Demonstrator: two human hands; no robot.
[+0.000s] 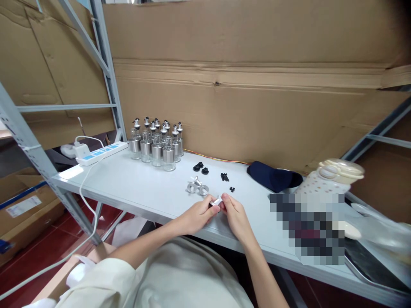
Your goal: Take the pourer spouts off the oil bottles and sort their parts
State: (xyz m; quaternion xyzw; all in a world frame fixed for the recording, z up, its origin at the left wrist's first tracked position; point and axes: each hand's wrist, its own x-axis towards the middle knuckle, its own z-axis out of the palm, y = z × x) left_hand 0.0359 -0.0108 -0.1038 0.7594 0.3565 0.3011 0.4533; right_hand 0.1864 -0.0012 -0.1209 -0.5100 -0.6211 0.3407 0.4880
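My left hand (199, 212) and my right hand (233, 212) meet over the front of the grey-white table (135, 188). Both pinch a small silver metal part (217, 201) between their fingertips. Just beyond them lie two silver ring caps (198, 187). Farther back sit three black round stoppers (201, 167) and a few small black pieces (225, 177). A cluster of several small glass bottles with silver collars and spout tops (157, 143) stands at the back left.
A white power strip (101, 153) with a plug and a cable lies at the table's left end. A dark blue cloth (272, 176) and a spotted cream bottle (324, 182) sit at right, beside a tray (369, 265). Cardboard lines the back wall.
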